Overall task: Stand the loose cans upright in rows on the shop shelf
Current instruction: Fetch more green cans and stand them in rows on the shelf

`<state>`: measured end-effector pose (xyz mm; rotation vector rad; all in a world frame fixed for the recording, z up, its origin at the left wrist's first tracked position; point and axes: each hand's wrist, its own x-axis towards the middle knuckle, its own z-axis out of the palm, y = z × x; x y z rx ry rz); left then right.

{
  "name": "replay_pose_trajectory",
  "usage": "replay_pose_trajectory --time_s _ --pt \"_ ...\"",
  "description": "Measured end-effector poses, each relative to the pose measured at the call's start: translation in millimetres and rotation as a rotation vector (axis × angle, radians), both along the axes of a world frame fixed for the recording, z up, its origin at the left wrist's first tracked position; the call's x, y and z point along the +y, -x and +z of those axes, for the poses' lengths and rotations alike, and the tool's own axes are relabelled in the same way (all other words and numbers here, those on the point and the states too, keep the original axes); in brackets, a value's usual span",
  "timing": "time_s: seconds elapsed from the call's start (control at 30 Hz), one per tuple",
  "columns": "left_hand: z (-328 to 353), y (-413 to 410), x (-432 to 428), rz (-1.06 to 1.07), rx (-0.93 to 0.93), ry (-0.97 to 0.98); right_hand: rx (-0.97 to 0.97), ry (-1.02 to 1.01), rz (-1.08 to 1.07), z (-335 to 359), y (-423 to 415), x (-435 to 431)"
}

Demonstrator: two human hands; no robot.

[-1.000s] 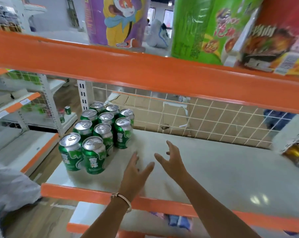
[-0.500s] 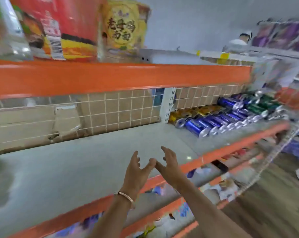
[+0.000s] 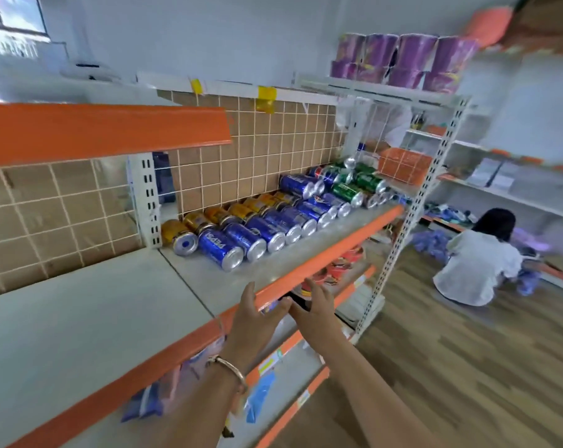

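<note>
here both hands are empty with fingers spread, the left hand (image 3: 252, 321) and right hand (image 3: 315, 313) side by side in front of the orange edge of the shelf (image 3: 322, 253). farther along it, the blue cans (image 3: 220, 248), orange cans (image 3: 176, 232) and green cans (image 3: 348, 192) lie on their sides against the tiled back, well apart from the hands.

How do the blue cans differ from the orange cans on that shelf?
The blue cans are blue with white lettering; the orange cans are amber. The blue cans lie in the front row, nearer the shelf's orange edge; the orange cans lie behind them against the wire back. A few blue cans are stacked on others farther along; the orange cans form one layer. Both lie on their sides, none upright.
</note>
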<state>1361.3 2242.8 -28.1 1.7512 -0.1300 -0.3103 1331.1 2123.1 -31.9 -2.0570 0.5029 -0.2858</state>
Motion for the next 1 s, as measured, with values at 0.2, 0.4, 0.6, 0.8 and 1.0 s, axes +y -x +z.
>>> replay_pose_trajectory --time_s 0.2,0.4,0.6,0.8,1.0 --pt "2.6 -52.8 -72.0 -0.083 -0.018 0.044 0.0 -0.041 -0.074 2.2 -46.0 -65.7" --pt "14.7 -117.7 -153.5 -0.177 -0.019 0.071 -0.026 -0.007 -0.166 16.7 -100.9 -137.6" --pt "26.4 -166.0 -216.8 -0.228 -0.005 0.068 -0.029 -0.087 -0.249 24.6 -141.1 -192.6" --pt "23.2 -211.9 -283.2 -0.231 0.026 0.052 0.018 -0.112 -0.199 21.7 -186.6 -260.5" --pt "24.1 -267.8 -363.8 -0.146 0.106 0.005 0.074 -0.198 -0.123 15.9 -254.4 -357.0"
